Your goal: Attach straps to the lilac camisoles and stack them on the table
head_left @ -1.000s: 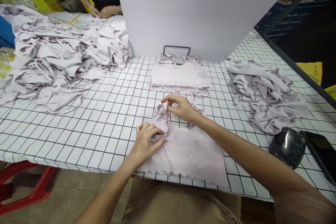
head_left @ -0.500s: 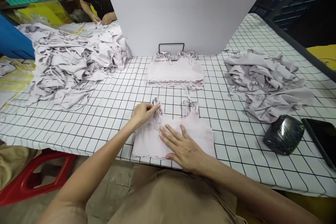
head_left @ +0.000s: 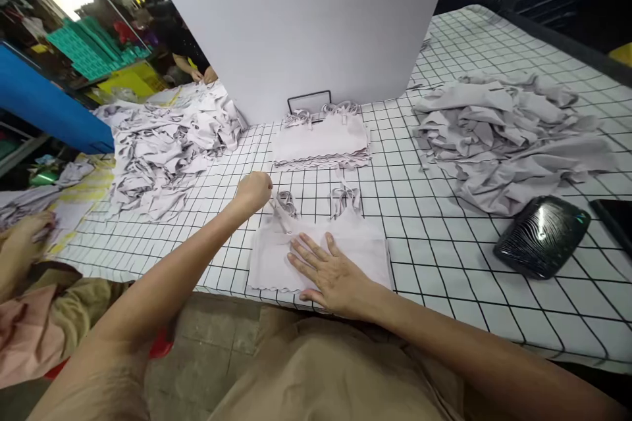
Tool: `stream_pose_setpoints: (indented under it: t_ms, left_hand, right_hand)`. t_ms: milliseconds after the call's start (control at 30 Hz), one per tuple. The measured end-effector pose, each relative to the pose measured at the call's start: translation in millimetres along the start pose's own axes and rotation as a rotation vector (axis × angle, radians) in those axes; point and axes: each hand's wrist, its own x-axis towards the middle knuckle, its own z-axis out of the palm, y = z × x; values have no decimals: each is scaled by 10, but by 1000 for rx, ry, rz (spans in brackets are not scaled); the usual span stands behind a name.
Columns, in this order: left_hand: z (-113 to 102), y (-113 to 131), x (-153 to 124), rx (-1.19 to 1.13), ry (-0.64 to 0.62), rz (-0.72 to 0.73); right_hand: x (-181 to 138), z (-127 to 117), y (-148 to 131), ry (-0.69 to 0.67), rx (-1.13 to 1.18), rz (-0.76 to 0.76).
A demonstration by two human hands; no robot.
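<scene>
A pale pinkish camisole top (head_left: 266,263) lies flat near the table's front edge, with its scalloped hem toward me. My right hand (head_left: 333,274) rests on it, fingers spread and palm down. At the top's upper left, my left hand (head_left: 254,191) is closed, and a thin shoulder strap (head_left: 279,214) runs from it down to the fabric; the fingertips are turned out of sight. The other strap (head_left: 345,200) lies looped at the upper right. Beyond it, a stack of similar folded tops (head_left: 320,141) has its straps bunched at the far end.
Heaps of loose pale garments lie at left (head_left: 162,151) and right (head_left: 503,138). A shiny black object (head_left: 542,237) sits at front right beside a dark phone (head_left: 615,220). A tall white board (head_left: 306,20) stands behind the stack. Other people's hands (head_left: 22,237) are at far left and back left.
My left hand has moved up and left off the top's upper corner, drawing the strap out. My right hand stays flat on the fabric. The view has turned left.
</scene>
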Motion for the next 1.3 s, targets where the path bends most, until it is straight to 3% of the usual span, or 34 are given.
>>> stream_pose_setpoints:
  t_ms: [67,200,300,367,533,700,867,1033,1167,1300]
  left_hand:
    - [-99,30,9,38,-69,-16]
    - [-318,-14,-31,-34,-334,-41]
    - [-420,-128,-96,-407,-541,-71]
    - [-435,-211,-145,-670,-590,-118]
    - [-423,-332,-236,-825,-542,-176]
    - [-372,-318,-279,-618,-487,-90]
    - [-65,-226,-258,-394,-300,-28]
    - [233,-125,-166,-288,-217,-9]
    - [273,-120,-137,-318,-209,-10]
    - [149,-144,-127,-434,-291,-39]
  right_hand:
    - [-1,13,8,-1,17,2]
    - [-1,21,15,4,49,5]
    - [7,19,16,-4,68,3]
    - [13,18,17,-6,74,3]
    - [13,15,14,13,80,2]
    - [8,5,8,26,82,-1]
    - [7,-12,8,7,78,0]
    - [5,-10,13,10,69,-4]
    - [8,-10,12,7,75,-1]
    - [2,1,13,21,84,-3]
